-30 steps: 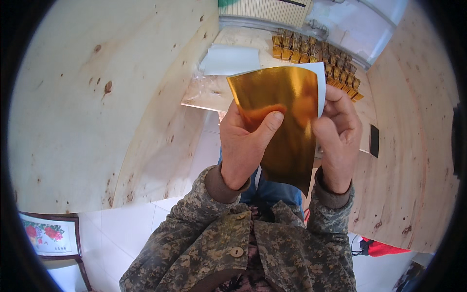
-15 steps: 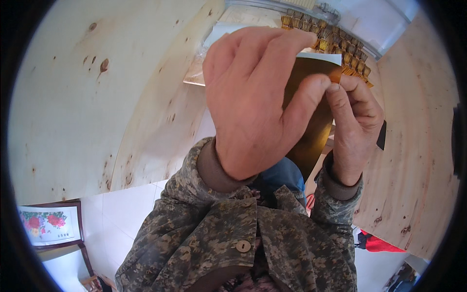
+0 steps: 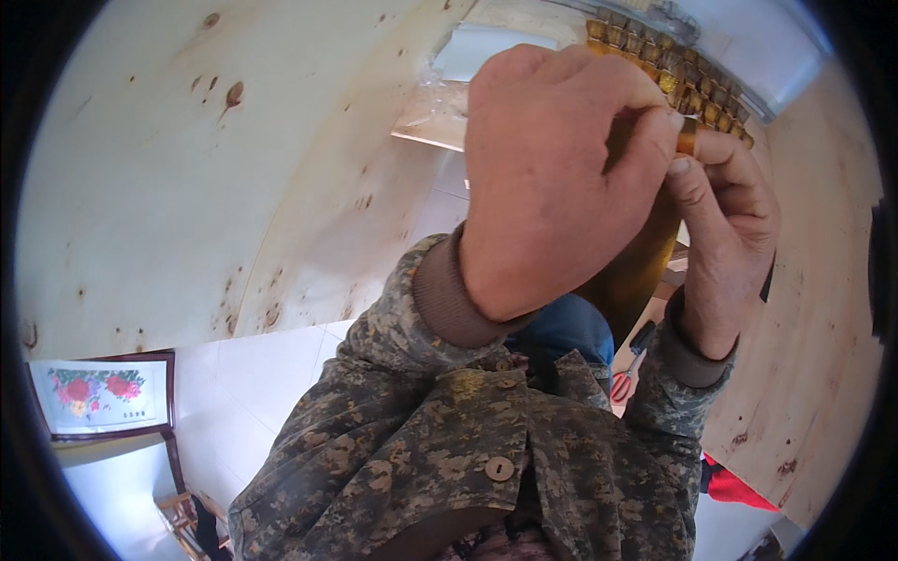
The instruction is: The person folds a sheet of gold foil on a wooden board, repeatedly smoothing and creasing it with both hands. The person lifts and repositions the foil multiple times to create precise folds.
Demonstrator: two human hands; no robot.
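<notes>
A dark gold, shiny flexible sheet hangs from my two hands, which meet at its upper edge. My left hand is closed, its thumb and forefinger pinched together at that edge; its back hides much of the sheet. Close beside it on the right, my right hand has its thumb against curled fingers, gripping the sheet's upper right corner, where a small orange-gold patch shows. Past the hands lie rows of small gold-brown pieces, their kind too small to tell.
Pale wooden boards stretch along the left, with another wooden surface on the right. Red-handled scissors lie below the sheet. A framed flower picture stands at lower left, and red cloth shows at lower right.
Both hands have shifted right in the picture, as has the whole scene. My left forefinger, raised before, has come down to the thumb at the sheet's edge. The scissors now show more fully.
</notes>
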